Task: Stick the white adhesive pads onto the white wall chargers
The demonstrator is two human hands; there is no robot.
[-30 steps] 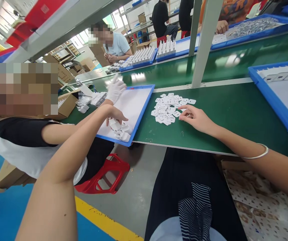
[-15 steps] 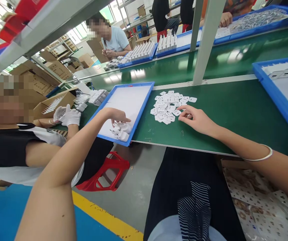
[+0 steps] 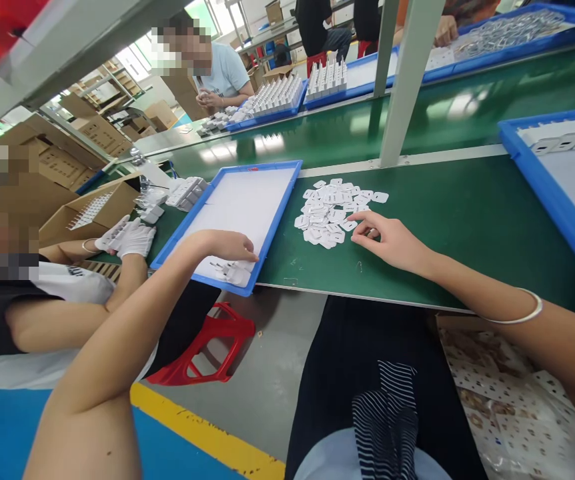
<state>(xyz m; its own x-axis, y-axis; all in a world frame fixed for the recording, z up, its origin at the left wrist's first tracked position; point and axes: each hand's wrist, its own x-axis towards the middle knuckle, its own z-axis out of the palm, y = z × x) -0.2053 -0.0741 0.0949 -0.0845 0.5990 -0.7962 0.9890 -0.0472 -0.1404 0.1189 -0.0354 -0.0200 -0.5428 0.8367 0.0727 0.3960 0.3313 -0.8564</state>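
The left hand (image 3: 227, 245) hides most plugs (image 3: 232, 272) at the tray's (image 3: 277, 213) near corner; its grip is unclear. The right hand (image 3: 392, 241), loosely open, touches the plates (image 3: 335, 210) as before; fewer plugs show now.

The left hand (image 3: 227, 247) covers most of the small white plastic plug parts (image 3: 232, 272) in the near corner of the blue-rimmed white tray (image 3: 280, 207); their count cannot be read. The right hand (image 3: 392, 240) hides whatever its fingertips pinch, possibly one piece from the heap of flat white plastic plates (image 3: 335, 207). A second blue-rimmed tray (image 3: 542, 180) is cut off by the right edge.
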